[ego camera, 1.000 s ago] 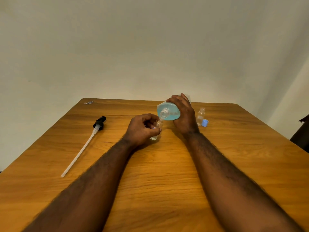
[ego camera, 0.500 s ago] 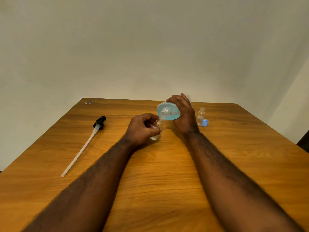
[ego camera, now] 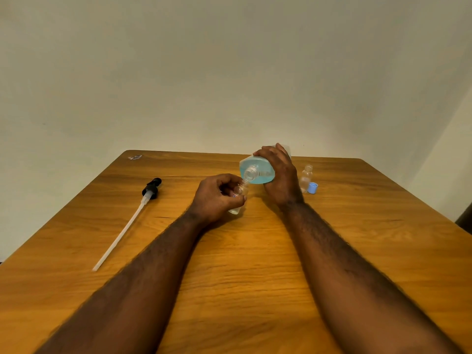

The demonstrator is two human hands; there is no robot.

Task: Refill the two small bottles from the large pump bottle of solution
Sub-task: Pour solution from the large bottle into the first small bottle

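Nearest the camera, two bare forearms were stretched over the wooden worktop [ego camera: 255, 277], both reaching toward the large bottle [ego camera: 258, 172]. Well to the left of the large bottle, a pump [ego camera: 152, 187] with a black head was laid flat on the worktop, its long white dip tube [ego camera: 120, 236] running back toward the camera.

Just in front of the large bottle's neck, and slightly left of it, the left hand [ego camera: 217, 198] was curled round a small clear bottle [ego camera: 238, 194], fingers and thumb wrapped about its body. This small bottle was tilted, its open mouth raised to meet the neck of the large bottle. Whether its base touched the worktop could not be told.

The large bottle was held tipped over, its bare threaded neck pointed toward the camera and downward, and blue-green solution was gathered in its shoulder. It was gripped by the right hand [ego camera: 279, 177], whose fingers were curled over its top and right side.

Just right of the large bottle, past the right hand, a blue cap [ego camera: 313, 188] was lying on the worktop, and a second small bottle [ego camera: 306, 178] stood upright and uncapped just beside it.

Far left of the large bottle and beyond it, near the worktop's far corner, a small pale scrap [ego camera: 134, 157] was seen, too small to be identified. Behind the large bottle a plain pale wall [ego camera: 229, 72] was seen
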